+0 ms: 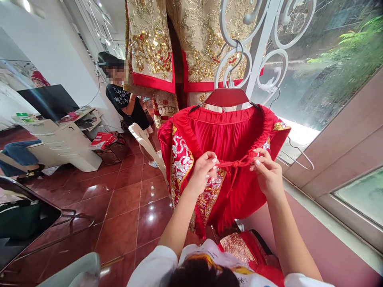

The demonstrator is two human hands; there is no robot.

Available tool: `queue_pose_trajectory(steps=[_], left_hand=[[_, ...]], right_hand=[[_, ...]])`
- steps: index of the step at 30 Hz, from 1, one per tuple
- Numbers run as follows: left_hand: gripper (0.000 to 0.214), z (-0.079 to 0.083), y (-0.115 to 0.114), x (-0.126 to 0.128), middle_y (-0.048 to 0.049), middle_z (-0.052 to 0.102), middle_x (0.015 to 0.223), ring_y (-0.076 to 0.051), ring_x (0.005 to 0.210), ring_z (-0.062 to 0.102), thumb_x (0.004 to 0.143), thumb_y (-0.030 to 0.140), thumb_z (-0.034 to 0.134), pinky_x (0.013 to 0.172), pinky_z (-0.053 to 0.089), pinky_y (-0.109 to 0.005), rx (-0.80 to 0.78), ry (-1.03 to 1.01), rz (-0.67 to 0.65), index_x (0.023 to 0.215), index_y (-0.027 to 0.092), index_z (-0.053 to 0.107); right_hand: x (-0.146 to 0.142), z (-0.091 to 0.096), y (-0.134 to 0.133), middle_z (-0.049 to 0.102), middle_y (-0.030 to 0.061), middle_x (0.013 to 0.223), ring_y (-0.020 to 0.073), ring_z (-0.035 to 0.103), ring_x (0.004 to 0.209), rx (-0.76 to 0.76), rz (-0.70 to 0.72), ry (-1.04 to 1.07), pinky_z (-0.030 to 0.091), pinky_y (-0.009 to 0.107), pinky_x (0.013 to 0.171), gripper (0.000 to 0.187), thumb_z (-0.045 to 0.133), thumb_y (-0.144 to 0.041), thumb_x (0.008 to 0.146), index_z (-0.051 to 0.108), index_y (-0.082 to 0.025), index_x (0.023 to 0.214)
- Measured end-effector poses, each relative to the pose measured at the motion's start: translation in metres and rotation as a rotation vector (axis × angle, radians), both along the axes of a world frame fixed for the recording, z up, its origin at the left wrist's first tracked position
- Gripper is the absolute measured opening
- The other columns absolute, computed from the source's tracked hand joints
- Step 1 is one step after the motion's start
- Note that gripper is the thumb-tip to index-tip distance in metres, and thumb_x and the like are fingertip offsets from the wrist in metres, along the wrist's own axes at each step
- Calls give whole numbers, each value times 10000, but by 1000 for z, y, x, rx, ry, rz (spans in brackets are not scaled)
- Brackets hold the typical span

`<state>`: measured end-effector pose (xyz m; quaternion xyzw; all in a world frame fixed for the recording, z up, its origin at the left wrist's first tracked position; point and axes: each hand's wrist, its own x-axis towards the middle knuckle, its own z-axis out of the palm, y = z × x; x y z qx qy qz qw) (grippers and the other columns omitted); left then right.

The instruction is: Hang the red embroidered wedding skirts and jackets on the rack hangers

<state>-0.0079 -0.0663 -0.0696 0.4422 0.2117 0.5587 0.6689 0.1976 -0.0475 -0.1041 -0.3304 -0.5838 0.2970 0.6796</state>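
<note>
The red drawstring (236, 164) spanned the embroidered red garment's (221, 139) gathered opening, apparently knotted already; whether tightening remained, I couldn't tell. Your left hand (205, 171) and right hand (268, 170) pinched it either side, below a red hanger (227, 97).

Inscriptions and labels: none legible. Red carton (103, 139), beside the white desk (77, 145): white printing on the upper face, probably lettering, too small and blurred to make out; wording, brand and numbers unread. Green-and-white packs (22, 114), on the desk top at far left: printed surfaces, too small for any label to be read. White shirt (155, 265), lower edge of view: small dark mark at the front, unreadable.
</note>
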Motion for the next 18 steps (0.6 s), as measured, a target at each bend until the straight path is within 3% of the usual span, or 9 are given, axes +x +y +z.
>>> queue_pose_trajectory(steps=[3, 6, 9, 11, 13, 15, 18], left_hand=[[244, -7, 4, 0, 80, 414, 670, 10, 398, 235, 727, 289, 649, 392, 275, -145, 5, 48, 114, 828, 174, 459], [229, -17, 9, 2, 47, 472, 728, -17, 478, 383, 699, 244, 661, 440, 324, -155, 85, 201, 315, 813, 161, 481], [169, -27, 12, 4, 17, 509, 777, -46, 586, 468, 720, 221, 630, 511, 365, -157, 124, 287, 410, 806, 153, 501], [136, -34, 12, 4, 13, 521, 785, -52, 608, 484, 741, 211, 605, 541, 379, -160, 129, 309, 453, 813, 154, 505], [124, -42, 9, 5, 12, 535, 797, -48, 581, 477, 758, 208, 585, 534, 379, -163, 123, 332, 492, 841, 159, 507], [145, -53, 4, 8, -2, 562, 859, -49, 571, 482, 778, 224, 571, 529, 394, -171, 108, 343, 539, 897, 169, 509], [214, -76, -6, 17, -45, 572, 1031, -68, 637, 541, 798, 250, 563, 553, 447, -187, 60, 299, 646, 991, 192, 492]], right_hand=[[0, -8, -3, 567, 76, 1018, 173, 561, 934, -18, -27, -37, 480, 256, 660, 147, 651, -283, 784, 669, -166, 697], [-8, -25, -11, 596, 52, 857, 121, 554, 676, -74, 6, -34, 466, 251, 585, 184, 591, -342, 829, 676, -179, 819], [-18, -55, -17, 552, 22, 597, 115, 496, 504, -359, 109, -201, 423, 248, 513, 350, 509, -459, 859, 630, -153, 740], [-21, -80, -15, 536, 29, 526, 136, 506, 485, -587, 93, -464, 407, 254, 507, 404, 520, -507, 831, 596, -150, 659], [-22, -104, -7, 577, 53, 558, 157, 545, 515, -704, -37, -651, 411, 259, 534, 369, 576, -494, 783, 594, -153, 645], [-21, -124, 3, 621, 71, 621, 176, 590, 574, -728, -152, -693, 424, 260, 576, 305, 602, -454, 757, 619, -157, 690], [-22, -141, 19, 671, 94, 742, 202, 634, 677, -702, -126, -657, 444, 268, 630, 303, 573, -451, 761, 649, -157, 777]])
